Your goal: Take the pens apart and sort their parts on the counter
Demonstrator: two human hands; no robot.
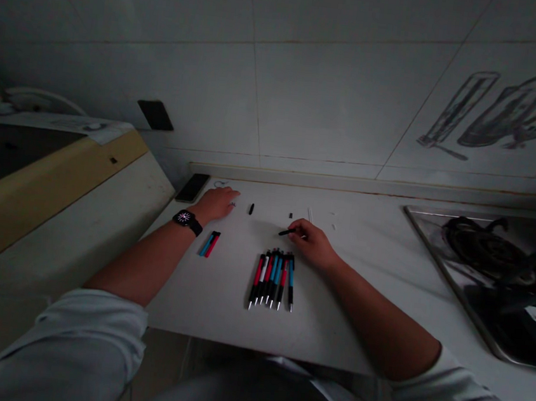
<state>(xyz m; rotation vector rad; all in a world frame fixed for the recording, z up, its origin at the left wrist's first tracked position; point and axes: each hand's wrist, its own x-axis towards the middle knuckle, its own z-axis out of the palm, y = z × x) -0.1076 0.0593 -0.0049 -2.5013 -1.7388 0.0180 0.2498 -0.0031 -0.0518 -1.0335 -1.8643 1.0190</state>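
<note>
My left hand (217, 203), with a watch on its wrist, rests at the back left of the white counter. Its index finger is stretched out, and tiny metallic pieces (233, 204) lie just under its fingertips. Between the thumb and fingers of my right hand (312, 242) is a small black pen part (286, 232), held roughly level. Several click pens (273, 279) in red, blue and white lie side by side in front of that hand, metal tips toward me. Blue and red pen barrels (210, 244) lie near my left wrist. A black pen piece (251, 209) lies between the hands.
A smaller black piece (290, 215) and thin white sticks (310, 214) lie behind my right hand. A phone (193, 187) lies at the back left corner. On the right a gas stove (478, 248) is set into the counter. A tiled wall (324, 117) rises behind.
</note>
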